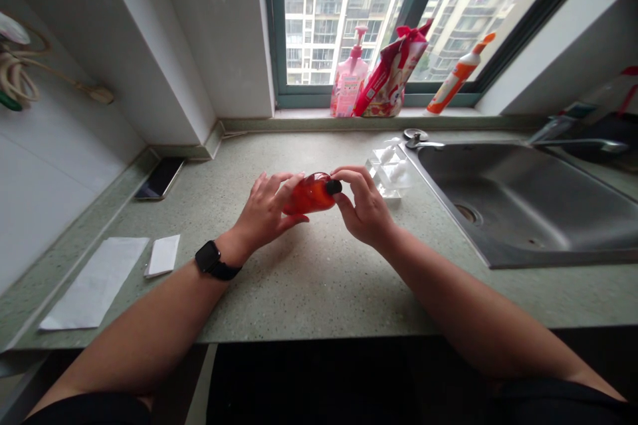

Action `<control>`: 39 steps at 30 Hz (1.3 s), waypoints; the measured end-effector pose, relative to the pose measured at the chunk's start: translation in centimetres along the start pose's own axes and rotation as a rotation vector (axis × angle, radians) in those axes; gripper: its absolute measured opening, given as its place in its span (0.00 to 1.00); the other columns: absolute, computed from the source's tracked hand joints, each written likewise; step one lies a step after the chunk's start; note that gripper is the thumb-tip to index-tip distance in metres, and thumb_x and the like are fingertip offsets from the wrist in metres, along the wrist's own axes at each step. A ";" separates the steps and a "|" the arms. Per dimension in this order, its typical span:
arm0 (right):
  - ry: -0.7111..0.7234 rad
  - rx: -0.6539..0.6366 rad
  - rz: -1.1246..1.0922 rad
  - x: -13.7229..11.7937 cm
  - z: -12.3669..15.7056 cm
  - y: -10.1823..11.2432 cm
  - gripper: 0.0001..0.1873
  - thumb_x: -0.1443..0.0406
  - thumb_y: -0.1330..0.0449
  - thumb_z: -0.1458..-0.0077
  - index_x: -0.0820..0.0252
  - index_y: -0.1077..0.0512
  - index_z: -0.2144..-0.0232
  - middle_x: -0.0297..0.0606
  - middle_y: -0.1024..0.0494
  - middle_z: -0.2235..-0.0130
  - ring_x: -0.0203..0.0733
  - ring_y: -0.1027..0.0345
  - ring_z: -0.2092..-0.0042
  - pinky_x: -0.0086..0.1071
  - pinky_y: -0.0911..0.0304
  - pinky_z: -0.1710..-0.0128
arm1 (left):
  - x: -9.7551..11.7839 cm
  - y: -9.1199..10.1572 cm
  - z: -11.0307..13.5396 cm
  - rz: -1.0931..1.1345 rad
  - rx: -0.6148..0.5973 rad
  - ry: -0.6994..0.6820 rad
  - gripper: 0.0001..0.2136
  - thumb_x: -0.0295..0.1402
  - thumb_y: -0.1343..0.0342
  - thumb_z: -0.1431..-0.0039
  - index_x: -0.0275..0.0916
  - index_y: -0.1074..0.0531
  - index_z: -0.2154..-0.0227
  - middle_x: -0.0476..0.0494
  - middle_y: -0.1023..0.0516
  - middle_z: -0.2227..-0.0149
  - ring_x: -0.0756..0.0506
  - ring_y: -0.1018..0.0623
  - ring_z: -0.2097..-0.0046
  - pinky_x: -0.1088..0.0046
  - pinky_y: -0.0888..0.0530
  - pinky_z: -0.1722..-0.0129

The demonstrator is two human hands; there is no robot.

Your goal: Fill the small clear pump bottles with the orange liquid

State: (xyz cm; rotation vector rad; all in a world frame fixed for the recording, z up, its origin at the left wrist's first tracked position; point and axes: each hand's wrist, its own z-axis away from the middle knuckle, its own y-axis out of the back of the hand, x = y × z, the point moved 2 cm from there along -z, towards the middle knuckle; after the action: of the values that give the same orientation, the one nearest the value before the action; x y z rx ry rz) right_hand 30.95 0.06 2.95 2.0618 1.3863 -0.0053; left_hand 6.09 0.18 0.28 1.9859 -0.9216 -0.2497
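Note:
A small red translucent bottle (310, 194) with a black cap (333, 186) is held sideways above the speckled green counter (319, 279). My left hand (264, 211), with a black watch on its wrist, is wrapped around the bottle's body. The fingertips of my right hand (363, 206) pinch the black cap. Just beyond my right hand lies a clear plastic pump dispenser (391, 169) on the counter.
A steel sink (523, 206) lies to the right, with its tap (573, 143) behind. On the windowsill stand a pink pump bottle (349, 83), a red pouch (391, 73) and an orange-white tube (458, 76). A phone (160, 178), white card (163, 255) and paper sheet (97, 282) lie left.

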 end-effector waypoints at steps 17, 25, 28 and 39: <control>-0.224 0.312 0.177 8.1 -2.0 4.3 0.14 0.51 0.43 0.28 0.51 0.30 0.49 0.43 0.24 0.49 0.51 0.26 0.47 0.53 0.26 0.44 | 0.1 0.3 -0.1 -0.034 -0.073 0.087 0.30 0.41 0.41 0.25 0.43 0.40 0.26 0.31 0.29 0.31 0.30 0.28 0.30 0.36 0.38 0.25; -0.387 0.373 0.194 11.4 -2.4 4.5 0.13 0.52 0.40 0.32 0.51 0.30 0.53 0.43 0.23 0.52 0.52 0.23 0.50 0.51 0.23 0.50 | 0.0 0.2 0.0 -0.025 -0.091 0.089 0.28 0.38 0.41 0.27 0.43 0.37 0.28 0.32 0.29 0.32 0.30 0.27 0.31 0.35 0.38 0.25; -0.389 0.391 0.235 12.1 -2.3 4.3 0.10 0.54 0.40 0.32 0.51 0.29 0.54 0.43 0.22 0.54 0.50 0.23 0.53 0.52 0.24 0.49 | -0.1 0.1 0.0 -0.014 -0.091 0.079 0.28 0.37 0.40 0.27 0.44 0.36 0.28 0.32 0.29 0.32 0.30 0.27 0.31 0.35 0.38 0.25; -0.459 0.328 0.233 13.4 -1.8 2.1 0.11 0.53 0.41 0.31 0.53 0.28 0.55 0.42 0.22 0.54 0.49 0.24 0.54 0.49 0.26 0.48 | -0.1 0.1 0.0 -0.007 -0.111 0.085 0.27 0.38 0.40 0.28 0.44 0.34 0.29 0.32 0.29 0.32 0.30 0.28 0.32 0.37 0.35 0.27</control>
State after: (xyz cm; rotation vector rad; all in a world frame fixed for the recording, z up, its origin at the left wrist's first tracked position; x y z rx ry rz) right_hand 38.04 11.61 0.87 2.2858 0.9037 -0.6048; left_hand 6.02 0.21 0.34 1.8832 -0.8292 -0.2147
